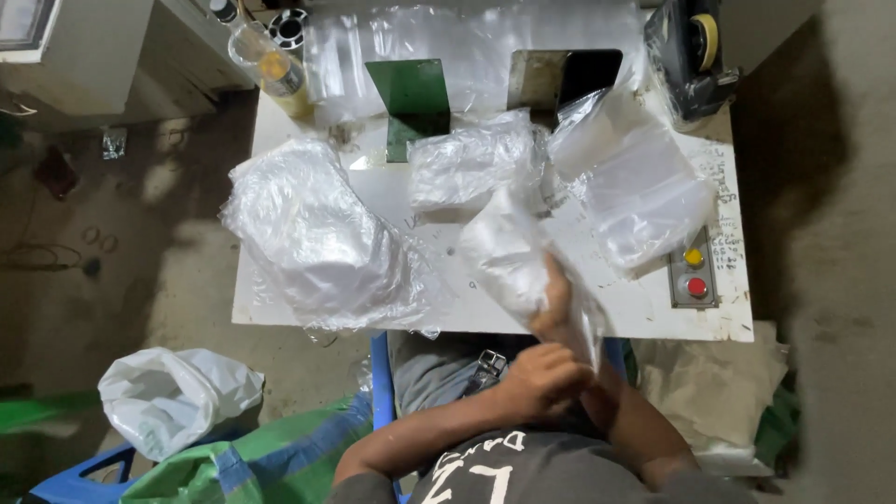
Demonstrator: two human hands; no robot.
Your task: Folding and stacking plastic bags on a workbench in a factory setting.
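A crumpled clear plastic bag (509, 247) is lifted just above the near edge of the white table (411, 201). My right hand (555, 303) reaches up from the lower right and grips the bag from underneath, fingers partly hidden by the film. Just below it, my left hand (546, 373) is closed into a fist around the bag's lower end, over my lap. The bag's film trails down past my right wrist.
Heaps of clear plastic bags lie at the left (317, 238), middle (467, 163) and right (644, 196) of the table. A green bracket (411, 98), metal plate (537, 79), bottle (271, 61), tape dispenser (695, 47) and two-button box (694, 271) stand around them. A white bag (173, 392) and woven sack (252, 457) sit on the floor.
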